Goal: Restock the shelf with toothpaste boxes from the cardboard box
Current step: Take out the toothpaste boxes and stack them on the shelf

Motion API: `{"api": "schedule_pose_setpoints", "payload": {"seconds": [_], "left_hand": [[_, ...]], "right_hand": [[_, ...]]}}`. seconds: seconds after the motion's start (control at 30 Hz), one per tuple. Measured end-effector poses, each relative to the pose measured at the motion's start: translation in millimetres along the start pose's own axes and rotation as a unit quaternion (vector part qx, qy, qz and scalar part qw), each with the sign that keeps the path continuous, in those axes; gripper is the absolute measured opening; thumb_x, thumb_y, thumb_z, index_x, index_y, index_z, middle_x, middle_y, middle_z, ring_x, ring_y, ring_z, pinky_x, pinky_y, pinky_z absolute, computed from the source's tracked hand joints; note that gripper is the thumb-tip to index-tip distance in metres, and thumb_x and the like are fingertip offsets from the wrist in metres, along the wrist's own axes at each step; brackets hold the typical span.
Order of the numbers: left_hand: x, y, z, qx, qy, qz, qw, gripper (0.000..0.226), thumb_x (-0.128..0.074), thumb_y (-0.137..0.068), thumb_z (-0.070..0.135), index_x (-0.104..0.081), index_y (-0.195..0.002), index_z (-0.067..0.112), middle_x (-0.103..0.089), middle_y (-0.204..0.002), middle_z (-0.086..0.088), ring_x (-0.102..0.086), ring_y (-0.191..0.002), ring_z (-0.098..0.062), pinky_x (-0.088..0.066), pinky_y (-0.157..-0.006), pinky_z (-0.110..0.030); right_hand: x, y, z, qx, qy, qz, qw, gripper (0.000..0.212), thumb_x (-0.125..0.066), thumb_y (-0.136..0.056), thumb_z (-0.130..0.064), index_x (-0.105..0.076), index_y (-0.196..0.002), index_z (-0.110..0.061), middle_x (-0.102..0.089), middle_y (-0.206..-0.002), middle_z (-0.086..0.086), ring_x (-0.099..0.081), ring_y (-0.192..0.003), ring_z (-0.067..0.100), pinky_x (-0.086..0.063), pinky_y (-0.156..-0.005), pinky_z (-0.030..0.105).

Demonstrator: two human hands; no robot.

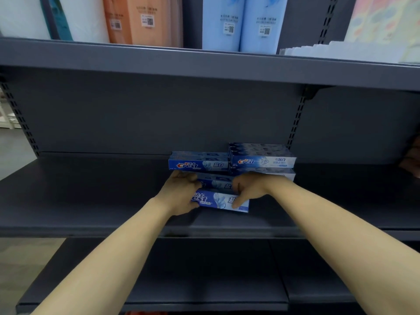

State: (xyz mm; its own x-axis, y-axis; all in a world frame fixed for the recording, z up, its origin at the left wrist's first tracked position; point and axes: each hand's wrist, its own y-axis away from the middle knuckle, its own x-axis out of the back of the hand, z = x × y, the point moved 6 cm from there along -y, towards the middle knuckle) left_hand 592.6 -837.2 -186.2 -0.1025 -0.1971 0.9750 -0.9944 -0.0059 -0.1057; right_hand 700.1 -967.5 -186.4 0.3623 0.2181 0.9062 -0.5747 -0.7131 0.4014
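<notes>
Gripping the front toothpaste box with both hands in the head view: your left hand has its fingers curled round the box's left end, your right hand pinches the right end, thumb down on the front face. The box lies lengthwise on the dark grey shelf, near its front edge, slightly skewed, right end lower in frame.

Just behind it, partly hidden by your hands, sits a second blue box. Further back, a dark blue Crest box stands at the rear with more of the same behind it. To its right, touching, a taller stack of lighter blue-white Crest boxes rests against the back panel.

Upper shelf carries tall packs: white, orange, light blue. A lower shelf shows beneath your forearms. The cardboard box isn't in frame.
</notes>
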Motion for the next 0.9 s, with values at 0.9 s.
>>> {"api": "schedule_pose_setpoints", "payload": {"seconds": [0.9], "left_hand": [[-30.7, -37.2, -26.0, 0.038, 0.011, -0.067, 0.997, 0.081, -0.04, -0.091, 0.06, -0.014, -0.15, 0.012, -0.024, -0.153, -0.006, -0.023, -0.141, -0.024, -0.014, -0.118, -0.043]], "right_hand": [[12.4, -35.0, -27.7, 0.006, 0.12, 0.12, 0.985, 0.084, -0.068, -0.076, -0.053, -0.034, -0.144, -0.019, -0.041, -0.139, 0.005, -0.034, -0.13, 0.026, -0.023, -0.108, 0.038]]}}
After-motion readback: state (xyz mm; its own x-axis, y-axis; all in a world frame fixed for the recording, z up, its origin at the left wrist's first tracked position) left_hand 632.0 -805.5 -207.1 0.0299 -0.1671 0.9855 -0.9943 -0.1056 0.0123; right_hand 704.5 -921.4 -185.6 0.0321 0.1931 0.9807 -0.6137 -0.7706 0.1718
